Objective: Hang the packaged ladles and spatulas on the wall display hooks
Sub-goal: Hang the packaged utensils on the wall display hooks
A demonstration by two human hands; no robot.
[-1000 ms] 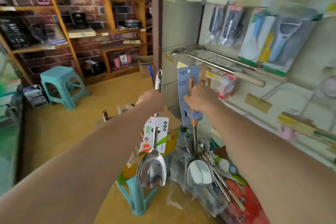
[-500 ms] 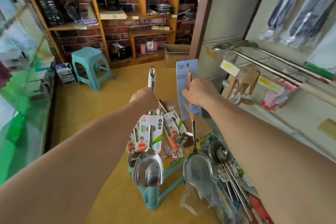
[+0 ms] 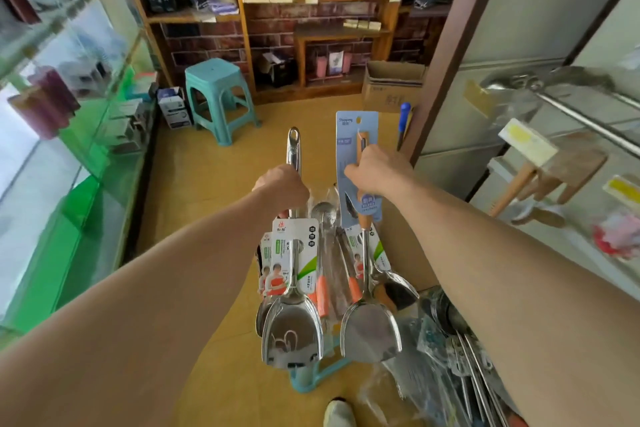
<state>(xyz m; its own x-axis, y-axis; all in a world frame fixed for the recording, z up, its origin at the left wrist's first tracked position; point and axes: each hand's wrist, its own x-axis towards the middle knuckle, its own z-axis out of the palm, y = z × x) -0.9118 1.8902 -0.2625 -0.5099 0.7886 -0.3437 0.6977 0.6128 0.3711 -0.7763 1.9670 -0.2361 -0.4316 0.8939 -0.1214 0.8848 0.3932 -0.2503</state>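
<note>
A steel spatula (image 3: 292, 333) is gripped by the left hand (image 3: 282, 187), a blue-carded spatula (image 3: 370, 333) by the right hand (image 3: 377, 172), both held upright with blades down. The wall hooks (image 3: 588, 122) are seen rightward, nearer the right hand.

I've open floor (image 3: 214, 191) ahead; glass cabinet (image 3: 104, 135) hems left, wall rail (image 3: 588, 122) crowds right, utensil pile (image 3: 325, 218) sits below.
</note>
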